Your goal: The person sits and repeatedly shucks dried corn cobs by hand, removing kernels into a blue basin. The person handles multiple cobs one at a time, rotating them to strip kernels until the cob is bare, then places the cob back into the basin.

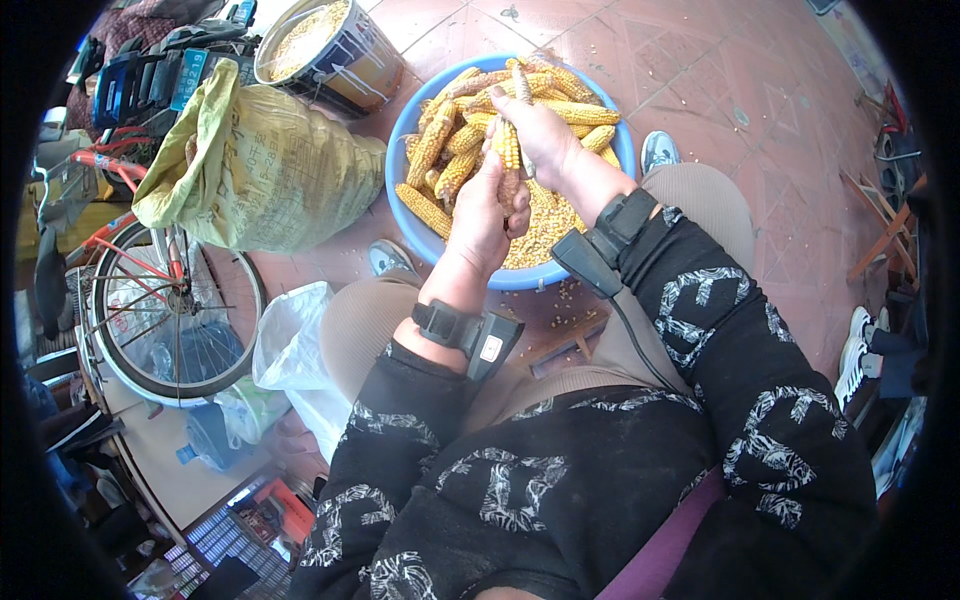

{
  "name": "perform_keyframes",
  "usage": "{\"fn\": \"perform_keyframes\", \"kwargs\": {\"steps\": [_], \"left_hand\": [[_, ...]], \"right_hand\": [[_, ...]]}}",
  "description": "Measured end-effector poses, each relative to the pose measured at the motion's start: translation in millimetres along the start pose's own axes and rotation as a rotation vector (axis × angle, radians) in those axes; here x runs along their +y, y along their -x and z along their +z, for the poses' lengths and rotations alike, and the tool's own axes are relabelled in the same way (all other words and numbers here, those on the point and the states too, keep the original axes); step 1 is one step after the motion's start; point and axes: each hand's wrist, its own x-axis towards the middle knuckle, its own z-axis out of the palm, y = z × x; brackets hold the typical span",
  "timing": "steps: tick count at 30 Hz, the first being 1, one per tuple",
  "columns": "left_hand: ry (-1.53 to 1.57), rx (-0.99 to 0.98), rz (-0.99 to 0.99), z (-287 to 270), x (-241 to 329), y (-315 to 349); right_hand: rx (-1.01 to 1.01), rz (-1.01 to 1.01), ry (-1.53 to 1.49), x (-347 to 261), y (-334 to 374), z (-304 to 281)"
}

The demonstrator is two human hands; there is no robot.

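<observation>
My left hand [484, 222] is closed round an ear of corn [507, 148]. Yellow kernels cover its upper end, while the part lower down by my fingers looks bare and pinkish. My right hand [540, 138] presses against the same ear and grips a slim, pale, stick-like tool [521, 84] that points away from me. Its lower end shows beside the ear; its exact kind I cannot make out. Both hands are over a blue basin [394, 196], with more ears of corn [436, 138] heaped in its far and left parts. Loose kernels [546, 228] lie on its near side.
Left of the basin stand a yellow-green woven sack [290, 165] and a bucket of kernels [345, 60]. Farther left is a bicycle wheel [178, 300], near a clear plastic bag [295, 335]. My shoes [658, 150] flank the basin. Kernels are scattered on the tiled floor [790, 200].
</observation>
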Motion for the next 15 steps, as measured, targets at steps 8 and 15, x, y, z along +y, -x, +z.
{"fn": "perform_keyframes", "kwargs": {"steps": [8, 15], "left_hand": [[0.126, -0.146, -0.109, -6.5, 6.1, 3.2], [-0.004, 0.033, 0.042, -7.1, 6.4, 2.7]], "right_hand": [[0.208, -0.148, 0.188, 5.3, 3.8, 4.2], [-0.089, 0.038, 0.0, -6.5, 3.1, 0.6]]}}
